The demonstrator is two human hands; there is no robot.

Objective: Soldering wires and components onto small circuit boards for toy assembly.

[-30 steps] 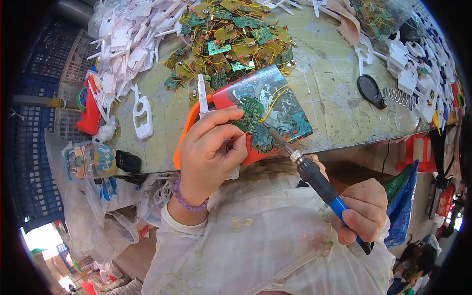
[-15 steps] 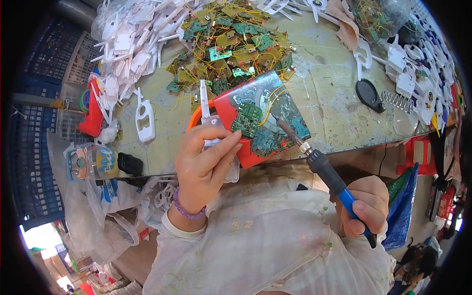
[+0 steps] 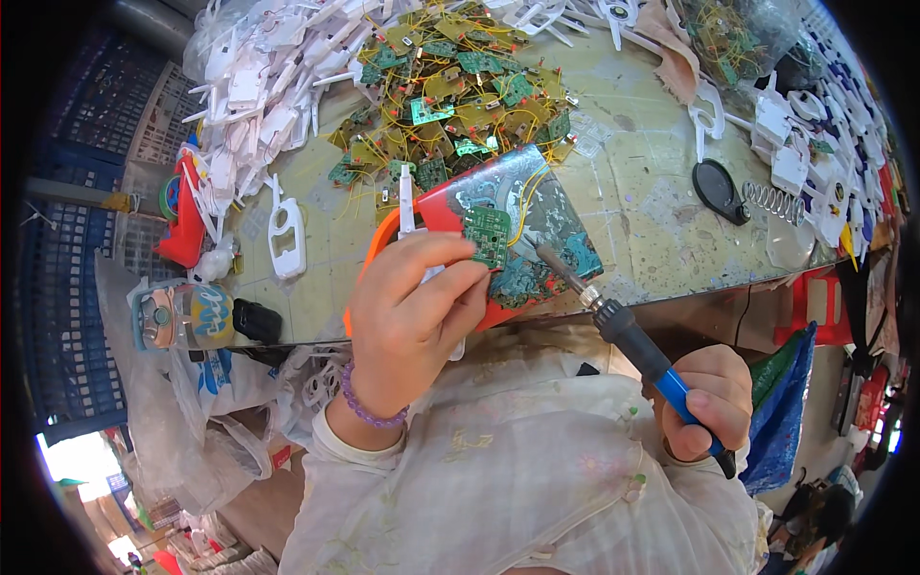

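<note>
My left hand (image 3: 407, 311) is pinched at the lower left corner of a green circuit board (image 3: 487, 236) with a yellow wire. Behind those fingers a white plastic part (image 3: 406, 199) sticks up; its lower portion is mostly hidden by the hand. In my right hand (image 3: 704, 407) is a soldering iron (image 3: 644, 340) with a blue and black handle. Its tip points up and left, a little to the right of the board. Under the board lies a worn red and grey flat block (image 3: 561, 216), its surface blotched with residue.
A heap of circuit boards with yellow wires (image 3: 460, 86) covers the far middle of the table. White plastic casings (image 3: 259, 105) pile up at left, with more casings (image 3: 791, 158) at right. A black soldering-iron stand with a metal coil (image 3: 721, 189) stands right. An orange ring (image 3: 356, 292) shows beside my left hand.
My left hand has shifted slightly to the right and its fingers have moved on the board, which sits a little farther right and more upright. The soldering iron has barely moved.
</note>
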